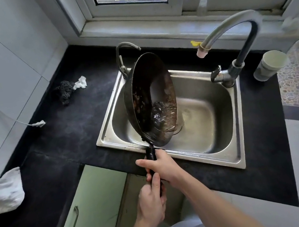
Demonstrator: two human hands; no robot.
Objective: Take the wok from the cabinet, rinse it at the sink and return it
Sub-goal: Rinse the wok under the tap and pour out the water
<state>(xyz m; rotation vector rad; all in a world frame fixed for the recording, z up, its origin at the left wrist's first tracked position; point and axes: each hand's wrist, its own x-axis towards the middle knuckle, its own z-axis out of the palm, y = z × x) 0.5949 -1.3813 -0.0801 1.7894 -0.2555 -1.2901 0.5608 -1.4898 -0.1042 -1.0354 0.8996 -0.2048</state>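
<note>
A dark, stained wok (149,101) is tipped steeply on its side over the left half of the steel sink (210,114), its open face turned right. Water runs out of its low edge toward the drain. Its black handle (150,154) points toward me over the sink's front rim. My right hand (163,166) grips the handle close to the pan. My left hand (152,203) grips the handle's end just below it. The tall grey faucet (229,29) arches over the sink's right side, and no water comes from its spout.
A black scrubber (65,91) and a white rag (81,82) lie on the dark counter left of the sink. A pale cup (271,63) stands right of the faucet. A green cabinet door (86,214) stands below the counter; the opening beside it is open. A small tap (123,58) stands behind the wok.
</note>
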